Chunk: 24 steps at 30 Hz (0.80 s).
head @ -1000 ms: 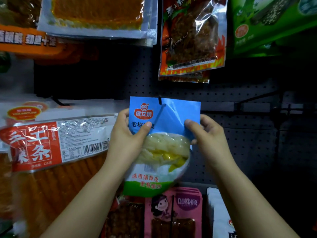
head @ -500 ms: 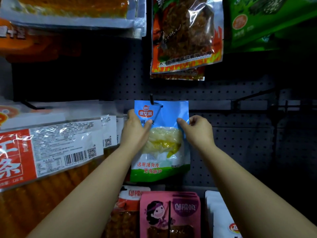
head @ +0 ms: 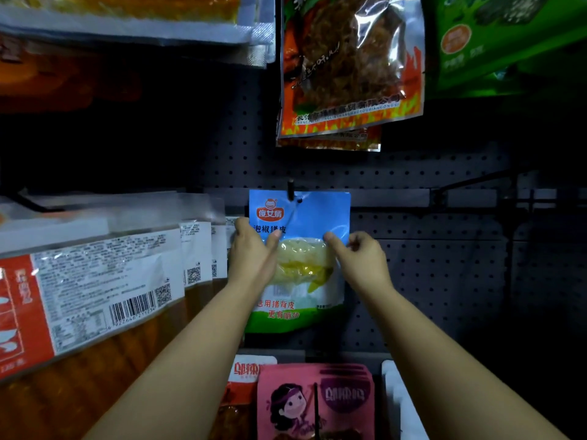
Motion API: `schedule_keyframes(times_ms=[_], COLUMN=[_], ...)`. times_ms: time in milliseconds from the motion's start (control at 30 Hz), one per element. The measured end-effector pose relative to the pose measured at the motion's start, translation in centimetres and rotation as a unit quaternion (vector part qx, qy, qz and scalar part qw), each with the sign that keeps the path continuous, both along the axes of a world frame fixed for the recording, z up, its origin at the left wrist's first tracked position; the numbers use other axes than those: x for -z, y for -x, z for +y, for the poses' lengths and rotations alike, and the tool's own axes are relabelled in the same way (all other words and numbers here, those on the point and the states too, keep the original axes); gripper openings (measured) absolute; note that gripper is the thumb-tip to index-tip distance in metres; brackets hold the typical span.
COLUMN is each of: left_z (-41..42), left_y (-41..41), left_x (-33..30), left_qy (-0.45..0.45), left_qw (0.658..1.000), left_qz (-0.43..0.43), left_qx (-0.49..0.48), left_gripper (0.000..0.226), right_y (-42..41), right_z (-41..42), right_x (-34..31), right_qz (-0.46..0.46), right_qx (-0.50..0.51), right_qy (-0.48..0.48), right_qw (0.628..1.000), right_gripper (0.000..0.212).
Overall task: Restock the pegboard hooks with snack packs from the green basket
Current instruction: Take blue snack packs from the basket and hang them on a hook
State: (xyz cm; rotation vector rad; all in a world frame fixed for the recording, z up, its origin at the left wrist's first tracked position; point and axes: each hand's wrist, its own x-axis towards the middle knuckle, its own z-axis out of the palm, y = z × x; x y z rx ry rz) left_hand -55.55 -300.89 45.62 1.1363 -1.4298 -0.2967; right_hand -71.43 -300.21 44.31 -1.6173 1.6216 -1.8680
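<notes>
A blue, white and green snack pack (head: pixel 313 214) with pale yellow contents hangs on a black hook (head: pixel 291 189) of the dark pegboard (head: pixel 444 274); the hook passes through the hole near its top edge. My left hand (head: pixel 254 249) grips the pack's left edge, thumb across the front. My right hand (head: pixel 359 258) pinches its right edge between thumb and curled fingers. The green basket is not in view.
Long red-labelled orange packs (head: pixel 95 281) hang close on the left. A flame-printed pack (head: pixel 349 68) hangs above, green packs (head: pixel 508 42) at top right. Pink packs (head: pixel 314 401) hang below. A bare hook (head: pixel 476 182) juts out at the right.
Both hands have pushed the blue pack back along the hook toward the pegboard, away from me. The hook tip now shows in front of the pack's top.
</notes>
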Motion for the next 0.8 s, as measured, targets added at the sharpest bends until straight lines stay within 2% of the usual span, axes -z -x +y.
schedule_keyframes(times_ms=[67,133,267,333,433,600,700,800], left_z=[0.3,0.6,1.9,2.9,4.8,8.6,11.9,15.5], left_y=[0.1,0.2,0.7,1.2,1.7,2.1,2.9,4.1], left_x=[0.4,0.9,2.4,3.2,4.3,6.3,8.2,10.6], left_qy=[-0.004,-0.007,-0.047,-0.048,-0.029,0.009,0.021,-0.003], left_qw=[1.0,1.0,0.998,0.997,0.997,0.991,0.971,0.929], left_qz=[-0.013,-0.016,-0.033,-0.052,-0.02,0.065,0.093,0.124], left_qx=[-0.005,-0.002,0.016,0.038,0.075,0.12,0.217,0.348], left_gripper=[0.041,0.046,0.061,0.064,0.077,0.056,0.033,0.024], right_y=[-0.1,-0.2,0.3,0.7,1.2,2.1,2.3,3.3], right_z=[0.5,0.5,-0.1,0.0,1.0,5.8,11.3,18.2], right_x=[1.8,3.5,5.7,6.7,8.2,9.1,9.6,11.5], right_qz=[-0.03,-0.028,0.002,-0.013,0.007,0.012,-0.024,-0.048], right_qx=[-0.066,-0.083,0.029,0.041,0.058,0.063,0.034,0.002], right_qy=[0.017,0.003,-0.075,-0.093,-0.095,-0.055,0.004,0.038], right_qw=[0.997,0.996,0.997,0.995,0.994,0.996,0.999,0.998], right_gripper=[0.026,0.023,0.032,0.033,0.034,0.039,0.018,0.009])
